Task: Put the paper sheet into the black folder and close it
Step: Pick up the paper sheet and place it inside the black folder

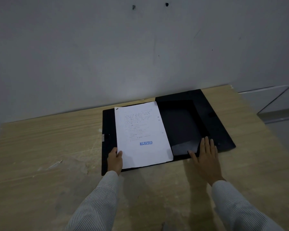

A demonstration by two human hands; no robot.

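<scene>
Paper sheet (pixel 143 135): white, printed side up, lying on the left half of the open black folder (pixel 212 117); a blue "REJECTED" stamp (pixel 146 143) sits on its lower part.
Sheet axis: long axis runs from the near edge of the folder toward the wall (pixel 140 47), leaning slightly left at the far end; the text reads upright from the person's side, top edge toward the wall.
Black folder: spread open flat on the wooden surface (pixel 48 147), its far edge close to the wall; the right half is a shallow tray with flaps, bare of paper.
Left hand (pixel 115 160): at the folder's near left corner, thumb on top of the sheet's near left corner and the other fingers out of sight below, so it pinches the paper's edge.
Right hand (pixel 205 155): palm down on the near edge of the folder's right half, fingers (pixel 207 144) straight and close together, thumb spread aside, gripping nothing.
Sleeves (pixel 98 202): pale, finely striped, on both forearms.
</scene>
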